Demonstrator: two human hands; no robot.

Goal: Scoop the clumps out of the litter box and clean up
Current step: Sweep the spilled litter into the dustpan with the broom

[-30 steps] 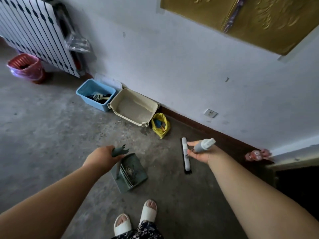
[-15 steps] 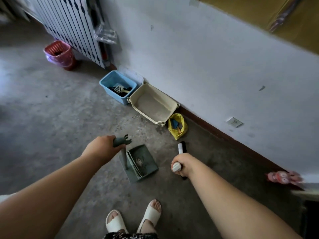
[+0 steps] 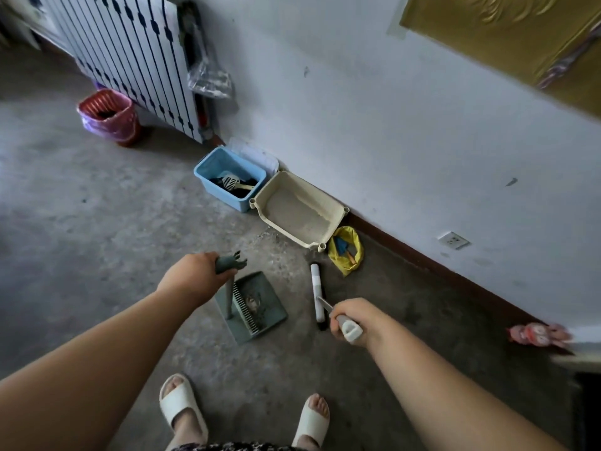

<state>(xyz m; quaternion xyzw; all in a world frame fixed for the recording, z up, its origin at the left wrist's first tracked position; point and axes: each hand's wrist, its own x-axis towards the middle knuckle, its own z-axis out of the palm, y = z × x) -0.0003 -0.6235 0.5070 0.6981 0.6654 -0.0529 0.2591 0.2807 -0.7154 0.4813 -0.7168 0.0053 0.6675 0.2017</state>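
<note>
Green dustpan (image 3: 273, 315) gripped by left hand (image 3: 192, 275), broom (image 3: 315, 285) by right hand (image 3: 353, 320); pan debris (image 3: 252, 302) indistinct.

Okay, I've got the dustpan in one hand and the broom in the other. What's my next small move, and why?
Probably step closer and brush the scattered grains in front of the litter box toward the dustpan. Your left hand grips the dustpan's upright handle, your right hand grips the broom, and its head lies short of those grains.

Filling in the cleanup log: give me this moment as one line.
left hand grips dustpan handle | right hand grips broom handle | debris in dustpan | litter box untouched
</note>
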